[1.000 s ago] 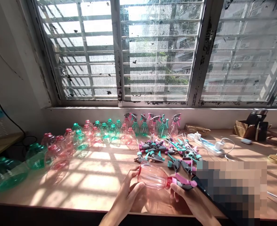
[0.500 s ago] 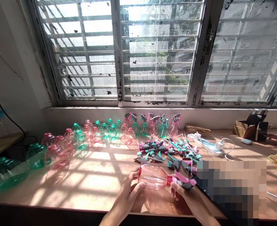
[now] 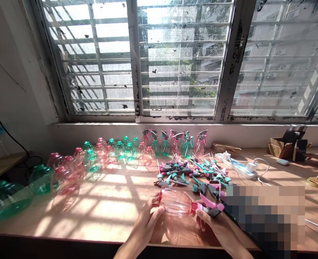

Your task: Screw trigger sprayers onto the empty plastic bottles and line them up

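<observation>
My left hand (image 3: 150, 220) cups the body of a clear pink plastic spray bottle (image 3: 175, 202) from below and the left. My right hand (image 3: 213, 230) grips the bottle's neck, where a grey and pink trigger sprayer head (image 3: 211, 209) sits on it. Just beyond the hands lies a heap of loose grey sprayer heads (image 3: 191, 174) with pink or teal triggers and thin dip tubes. Assembled spray bottles (image 3: 175, 144) stand in a row behind them. Capless pink and green bottles (image 3: 91, 162) crowd the counter's left side.
A white power strip (image 3: 236, 165) with a plugged-in charger lies to the right on the wooden counter (image 3: 112, 212). A cardboard holder (image 3: 280, 150) stands at the far right. A pixelated patch (image 3: 265, 216) hides the lower right. A barred window (image 3: 180, 59) rises behind the counter.
The bottle has turned slightly in my hands, and the sprayer's pink trigger now sits a little differently. The items on the counter have not moved.
</observation>
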Motion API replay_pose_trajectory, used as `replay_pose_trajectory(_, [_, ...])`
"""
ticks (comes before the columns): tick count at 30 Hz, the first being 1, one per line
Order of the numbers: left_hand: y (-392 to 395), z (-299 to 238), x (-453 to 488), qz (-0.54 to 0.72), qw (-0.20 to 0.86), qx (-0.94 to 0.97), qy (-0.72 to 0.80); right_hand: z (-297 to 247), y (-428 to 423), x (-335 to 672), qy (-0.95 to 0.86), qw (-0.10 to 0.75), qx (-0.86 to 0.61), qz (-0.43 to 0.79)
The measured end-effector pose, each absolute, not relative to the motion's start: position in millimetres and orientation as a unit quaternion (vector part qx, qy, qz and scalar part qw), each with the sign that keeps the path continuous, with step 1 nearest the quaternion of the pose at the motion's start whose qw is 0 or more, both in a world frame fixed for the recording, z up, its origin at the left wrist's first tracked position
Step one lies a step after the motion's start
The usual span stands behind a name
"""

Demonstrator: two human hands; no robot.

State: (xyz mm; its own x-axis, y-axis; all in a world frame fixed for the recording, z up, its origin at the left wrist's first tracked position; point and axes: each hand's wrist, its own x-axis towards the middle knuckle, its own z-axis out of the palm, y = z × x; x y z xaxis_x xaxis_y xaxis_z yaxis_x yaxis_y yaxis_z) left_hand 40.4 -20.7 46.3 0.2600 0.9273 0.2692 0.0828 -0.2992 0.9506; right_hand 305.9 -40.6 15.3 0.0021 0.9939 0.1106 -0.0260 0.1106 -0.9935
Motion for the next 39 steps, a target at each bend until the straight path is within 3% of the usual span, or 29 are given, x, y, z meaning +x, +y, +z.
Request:
replay_pose_trajectory(10, [-22,36,47,0.492,0.495,0.617,0.363,22,-46,303,-0.528,0.543,-0.442,0.480])
replay_pose_trajectory(28, [-24,36,45,0.501,0.436,0.639,0.387,20,-42,302,-0.515,0.566,-0.404,0.501])
replay_pose_trajectory(39, [-22,37,44,0.484,0.466,0.631,0.387,18,-43,306,-0.541,0.532,-0.418,0.500])
